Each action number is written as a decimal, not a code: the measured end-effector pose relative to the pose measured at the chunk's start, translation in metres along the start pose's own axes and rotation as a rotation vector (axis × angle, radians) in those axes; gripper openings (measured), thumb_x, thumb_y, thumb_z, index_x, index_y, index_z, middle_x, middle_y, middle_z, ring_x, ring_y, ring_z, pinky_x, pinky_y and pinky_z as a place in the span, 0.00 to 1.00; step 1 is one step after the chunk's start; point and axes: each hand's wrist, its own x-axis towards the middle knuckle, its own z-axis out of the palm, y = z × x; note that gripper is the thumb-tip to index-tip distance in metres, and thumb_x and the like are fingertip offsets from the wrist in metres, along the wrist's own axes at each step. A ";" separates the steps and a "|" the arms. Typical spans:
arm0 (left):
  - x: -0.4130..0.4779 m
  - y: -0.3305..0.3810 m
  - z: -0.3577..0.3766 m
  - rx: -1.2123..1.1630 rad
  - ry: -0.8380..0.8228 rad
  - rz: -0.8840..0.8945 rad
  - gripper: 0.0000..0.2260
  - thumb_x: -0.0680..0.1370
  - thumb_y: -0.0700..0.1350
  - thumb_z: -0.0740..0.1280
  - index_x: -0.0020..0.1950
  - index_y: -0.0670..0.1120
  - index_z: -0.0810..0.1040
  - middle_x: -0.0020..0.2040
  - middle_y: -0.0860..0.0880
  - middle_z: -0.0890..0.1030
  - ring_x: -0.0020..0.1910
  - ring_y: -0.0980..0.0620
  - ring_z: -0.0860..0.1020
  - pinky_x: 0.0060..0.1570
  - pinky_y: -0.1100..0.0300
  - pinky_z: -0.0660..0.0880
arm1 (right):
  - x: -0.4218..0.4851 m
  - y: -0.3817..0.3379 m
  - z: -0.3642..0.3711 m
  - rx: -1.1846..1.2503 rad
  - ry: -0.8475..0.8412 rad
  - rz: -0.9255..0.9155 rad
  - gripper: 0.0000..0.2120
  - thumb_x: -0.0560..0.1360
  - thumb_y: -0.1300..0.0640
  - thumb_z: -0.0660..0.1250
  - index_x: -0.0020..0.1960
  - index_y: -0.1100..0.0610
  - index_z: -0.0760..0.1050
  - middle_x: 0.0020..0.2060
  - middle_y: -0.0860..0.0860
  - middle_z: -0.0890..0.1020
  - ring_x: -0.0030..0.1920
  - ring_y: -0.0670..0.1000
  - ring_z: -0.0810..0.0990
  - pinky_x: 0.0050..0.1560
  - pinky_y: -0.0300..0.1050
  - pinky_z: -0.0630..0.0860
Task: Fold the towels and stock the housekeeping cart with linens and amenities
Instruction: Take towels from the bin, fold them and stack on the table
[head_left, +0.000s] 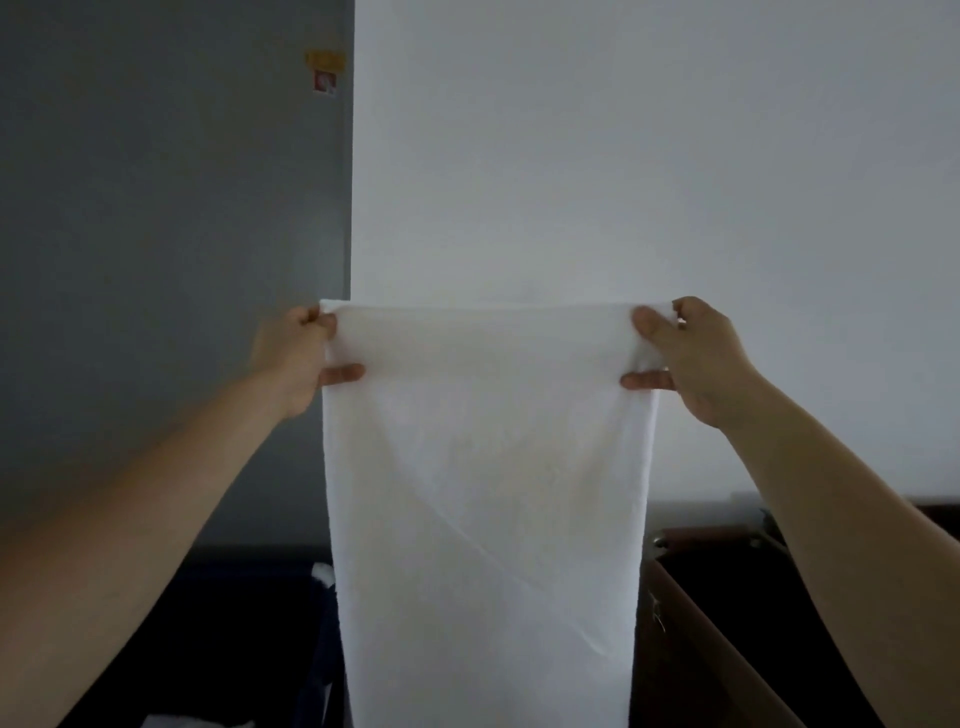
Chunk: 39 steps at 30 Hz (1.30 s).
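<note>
A white towel hangs straight down in front of me, stretched flat and held up at arm's length. My left hand pinches its top left corner, thumb on the near side. My right hand pinches the top right corner the same way. The top edge runs level between both hands. The towel's lower end drops out of the frame at the bottom.
A white wall stands behind the towel, with a grey door or panel to the left bearing a small yellow and red sticker. A dark bin sits low left. A brown cart frame sits low right.
</note>
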 end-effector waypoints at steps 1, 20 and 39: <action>-0.003 -0.003 0.001 0.012 0.005 0.051 0.08 0.83 0.41 0.61 0.62 0.42 0.74 0.53 0.45 0.72 0.49 0.47 0.74 0.29 0.55 0.82 | 0.000 0.003 -0.001 -0.012 0.015 -0.005 0.09 0.78 0.55 0.70 0.49 0.59 0.73 0.50 0.53 0.75 0.49 0.56 0.80 0.35 0.53 0.84; 0.007 -0.044 -0.017 0.250 0.016 0.392 0.06 0.80 0.48 0.67 0.44 0.52 0.81 0.40 0.52 0.77 0.35 0.55 0.78 0.33 0.57 0.82 | 0.009 0.049 -0.018 0.048 -0.135 -0.017 0.06 0.75 0.61 0.72 0.48 0.64 0.80 0.44 0.54 0.85 0.47 0.58 0.86 0.43 0.49 0.84; 0.093 -0.020 0.023 0.626 0.162 0.363 0.15 0.80 0.52 0.64 0.60 0.43 0.79 0.48 0.48 0.78 0.47 0.50 0.75 0.41 0.58 0.72 | 0.097 0.047 0.027 -0.531 0.046 -0.222 0.15 0.77 0.52 0.69 0.37 0.59 0.70 0.35 0.55 0.76 0.36 0.59 0.82 0.33 0.48 0.78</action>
